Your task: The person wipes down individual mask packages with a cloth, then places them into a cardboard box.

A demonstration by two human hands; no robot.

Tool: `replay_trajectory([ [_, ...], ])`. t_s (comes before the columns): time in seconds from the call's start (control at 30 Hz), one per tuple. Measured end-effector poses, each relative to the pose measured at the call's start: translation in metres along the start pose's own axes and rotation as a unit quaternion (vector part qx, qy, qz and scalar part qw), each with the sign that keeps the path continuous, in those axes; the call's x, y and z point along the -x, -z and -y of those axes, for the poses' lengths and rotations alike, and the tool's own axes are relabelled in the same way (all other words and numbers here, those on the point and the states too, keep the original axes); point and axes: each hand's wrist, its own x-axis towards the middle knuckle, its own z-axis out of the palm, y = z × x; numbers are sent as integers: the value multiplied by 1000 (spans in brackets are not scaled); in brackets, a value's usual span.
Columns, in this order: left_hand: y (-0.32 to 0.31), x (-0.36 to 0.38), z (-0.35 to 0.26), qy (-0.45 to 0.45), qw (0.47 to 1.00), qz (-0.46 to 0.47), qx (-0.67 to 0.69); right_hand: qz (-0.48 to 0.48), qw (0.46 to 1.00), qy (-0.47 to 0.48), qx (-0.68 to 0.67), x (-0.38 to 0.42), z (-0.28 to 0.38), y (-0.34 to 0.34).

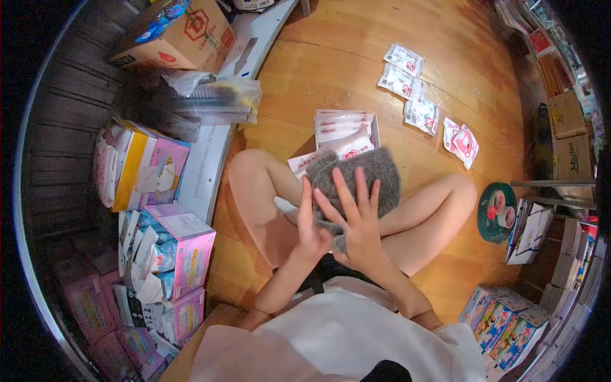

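A grey fluffy cloth (380, 184) is in front of my body, above my crossed legs. My right hand (358, 213) lies flat against it, fingers spread and stretched out. At the cloth's left edge is my left hand (310, 223), turned side-on with its fingers straight and pointing forward; its palm side is partly hidden. Just beyond the cloth stands a small white box (374, 127) holding several white packets (344, 121) with red print. Another white packet (305, 162) leans out at the box's near left side, partly covered by the cloth.
Several white printed packets (421, 116) lie on the wooden floor (331, 57), and a pink-printed packet (461, 142) is nearby. Pink boxes (191, 251) and a cardboard box (197, 38) line the left. On the right are tape rolls (506, 218) in a green tray and blue boxes (503, 325).
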Motion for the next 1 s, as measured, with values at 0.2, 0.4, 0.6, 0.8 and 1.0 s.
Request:
replay_trajectory([
  [0.2,-6,-8,3,-9,988,46,150,-88,992,-83,-24,-11,-24,-9],
  [0.4,-4,-5,3,62,983,-119,121,61,994,39,-88,15,16,-28],
  [0.6,28,-6,23,11,992,54,111,-138,979,-88,-122,-22,-38,-19],
  [0.8,48,6,38,-47,986,51,154,70,994,67,-60,9,0,-34],
  [1.0,33,7,30,34,991,91,96,-92,982,-70,-150,-34,-45,-25],
])
